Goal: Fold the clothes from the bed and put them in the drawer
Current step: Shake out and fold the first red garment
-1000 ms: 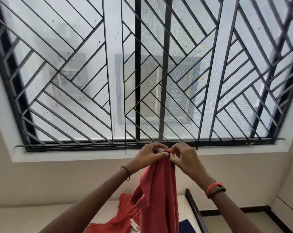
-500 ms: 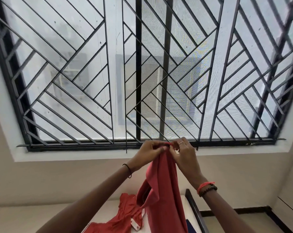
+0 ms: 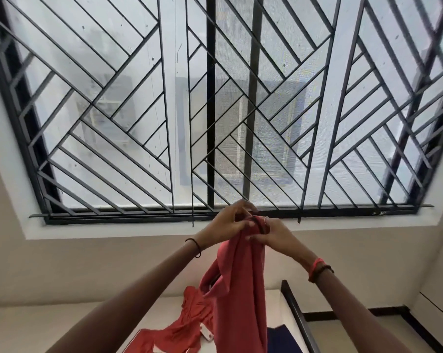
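A coral-red garment (image 3: 238, 289) hangs straight down from both of my raised hands in front of the window. My left hand (image 3: 225, 221) pinches its bunched top edge from the left, and my right hand (image 3: 274, 233) grips the same top edge from the right, the two hands touching. A second red garment (image 3: 182, 327) with a white tag lies spread on the white bed (image 3: 62, 324) below. A dark blue cloth (image 3: 281, 340) shows at the bottom, partly hidden behind the hanging garment. No drawer is in view.
A large window with a black diagonal-bar grille (image 3: 215, 110) fills the upper view, above a white sill. The bed's dark edge rail (image 3: 296, 317) runs down at right, with a beige floor and black skirting (image 3: 368, 314) beyond it.
Both hands stay together at the garment's top and have shifted slightly, with the fingers regripping the bunched edge. The hanging cloth has swung a little.
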### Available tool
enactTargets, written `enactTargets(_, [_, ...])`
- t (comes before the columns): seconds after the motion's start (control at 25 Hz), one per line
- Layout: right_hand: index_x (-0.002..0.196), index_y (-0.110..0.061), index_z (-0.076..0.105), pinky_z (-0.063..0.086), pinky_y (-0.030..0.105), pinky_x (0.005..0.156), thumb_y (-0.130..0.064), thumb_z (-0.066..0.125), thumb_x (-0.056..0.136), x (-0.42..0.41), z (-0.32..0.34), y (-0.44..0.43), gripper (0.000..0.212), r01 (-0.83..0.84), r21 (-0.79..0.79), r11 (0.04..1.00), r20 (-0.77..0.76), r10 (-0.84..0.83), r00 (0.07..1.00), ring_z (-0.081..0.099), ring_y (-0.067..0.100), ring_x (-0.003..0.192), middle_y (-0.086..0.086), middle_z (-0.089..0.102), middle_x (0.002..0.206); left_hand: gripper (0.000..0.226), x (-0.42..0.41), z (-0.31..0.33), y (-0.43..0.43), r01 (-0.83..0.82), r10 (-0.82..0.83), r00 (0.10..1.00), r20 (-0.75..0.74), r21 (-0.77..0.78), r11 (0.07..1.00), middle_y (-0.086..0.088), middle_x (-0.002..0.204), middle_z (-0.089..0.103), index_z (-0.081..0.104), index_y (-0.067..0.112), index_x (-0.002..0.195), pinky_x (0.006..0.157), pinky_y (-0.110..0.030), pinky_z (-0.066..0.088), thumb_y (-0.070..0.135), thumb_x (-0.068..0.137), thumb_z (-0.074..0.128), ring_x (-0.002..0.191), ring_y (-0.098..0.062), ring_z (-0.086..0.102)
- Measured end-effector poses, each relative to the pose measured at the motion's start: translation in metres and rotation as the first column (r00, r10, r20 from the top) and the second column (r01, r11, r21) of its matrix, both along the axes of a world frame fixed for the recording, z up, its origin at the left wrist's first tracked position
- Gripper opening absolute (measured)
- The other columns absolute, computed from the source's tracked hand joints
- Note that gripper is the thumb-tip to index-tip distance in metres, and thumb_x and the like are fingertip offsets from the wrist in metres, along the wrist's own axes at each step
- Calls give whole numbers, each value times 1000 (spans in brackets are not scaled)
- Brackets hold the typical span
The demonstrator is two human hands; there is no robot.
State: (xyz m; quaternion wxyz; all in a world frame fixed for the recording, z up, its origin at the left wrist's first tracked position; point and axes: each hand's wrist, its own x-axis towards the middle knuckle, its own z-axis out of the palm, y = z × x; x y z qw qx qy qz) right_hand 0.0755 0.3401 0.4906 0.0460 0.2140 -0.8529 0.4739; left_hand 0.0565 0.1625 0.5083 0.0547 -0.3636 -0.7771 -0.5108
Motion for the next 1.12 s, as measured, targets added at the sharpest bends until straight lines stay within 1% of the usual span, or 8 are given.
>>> enactTargets(0.16, [93,-19,70,45,14,63,2,71,76,6,-5,-8,27,80,-354,932,-3,-86,996,57,0,67,-10,68,72,32,4,6,-16,-74,40,973,226,142,987,-4,96,62,51,13,121,75,-12,47,9,91,61,87,-9,61])
enactTargets(0.28, [99,-11,70,45,13,56,3,70,78,7,-6,-7,25,127,-507,852,70,-106,992,59,0,64,-11,70,71,31,-1,-22,-43,-428,433,778,455,-121,896,-7,106,58,54,15,110,66,-15,42,42,98,45,92,-14,54])
enactTargets(0.36, [102,-8,70,48,15,60,1,71,78,8,-4,-7,26,143,-552,821,98,-107,989,61,2,69,-8,71,77,54,3,-54,-65,-317,489,555,673,-373,872,-6,112,56,53,18,114,81,-38,38,64,91,37,99,-19,56])
enactTargets(0.48, [104,-9,70,51,15,66,2,70,79,13,-2,-13,27,117,-604,788,93,-75,993,63,4,75,-5,73,83,49,8,-91,-76,-34,344,431,834,-367,930,-4,109,63,58,17,116,89,-49,41,58,90,49,101,-19,62])
enactTargets(0.6, [102,-13,70,50,18,70,1,69,79,15,-3,-14,26,110,-607,787,89,-70,994,63,6,78,-3,73,87,11,4,-91,-67,-218,310,469,827,-232,948,-1,90,65,62,13,95,76,-34,51,20,91,54,81,-14,64])
enactTargets(0.76, [101,-13,70,48,30,77,-6,72,80,22,-20,1,23,163,-540,825,106,-125,986,62,12,84,2,72,93,14,-15,-51,-61,-470,386,623,680,-69,880,-1,72,60,61,14,79,57,-21,47,14,91,55,63,-11,55])
enactTargets(1.04, [96,-10,65,47,20,73,-18,80,67,44,-17,18,33,-194,-93,977,375,215,902,59,4,80,-8,67,84,23,-16,-2,-28,-343,295,884,364,76,936,-8,74,58,65,6,86,54,-23,37,8,97,45,64,-13,49])
enactTargets(1.12, [101,-10,61,48,22,71,-27,82,69,33,-5,15,41,-52,-29,998,346,58,936,56,6,80,-5,62,88,23,-13,6,-18,-267,241,917,317,43,963,-8,75,55,63,11,82,51,-21,35,9,97,45,62,-12,46])
